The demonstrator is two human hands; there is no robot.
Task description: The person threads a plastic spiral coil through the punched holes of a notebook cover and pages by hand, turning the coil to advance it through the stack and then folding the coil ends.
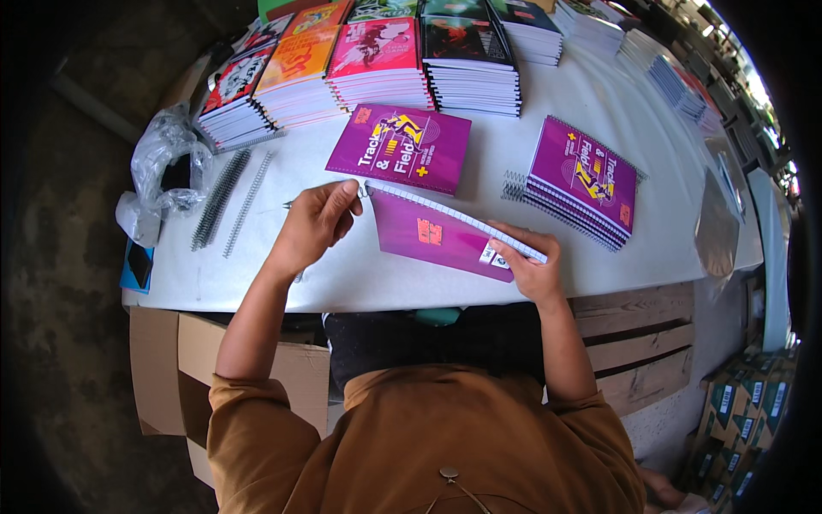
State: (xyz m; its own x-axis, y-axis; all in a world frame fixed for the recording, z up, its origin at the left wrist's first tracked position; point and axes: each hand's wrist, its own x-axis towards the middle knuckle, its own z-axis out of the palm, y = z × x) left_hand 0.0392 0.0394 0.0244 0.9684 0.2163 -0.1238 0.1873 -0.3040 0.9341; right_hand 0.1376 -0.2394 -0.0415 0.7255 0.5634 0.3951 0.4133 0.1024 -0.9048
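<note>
My right hand [528, 264] grips the right end of a purple notebook [432, 233], tilted so that its punched white page edge faces up. At the notebook's left corner, the thumb and fingers of my left hand [312, 224] pinch a thin dark wire coil [365, 192]; part of the coil is hidden by the hand. How far the wire passes through the holes I cannot tell. Just beyond lies a purple cover or notebook [402, 147] with punched holes along its near edge. To the right sits a stack of purple spiral notebooks [584, 182], with coils sticking out at its sides.
Loose wire coils [221, 201] lie on the pale table [342, 287] at the left, beside a crumpled plastic bag [171, 163]. Tall stacks of colourful notebooks [377, 56] line the back. Below the left edge stands an open cardboard box [201, 351]; a wooden pallet [634, 338] is at the right.
</note>
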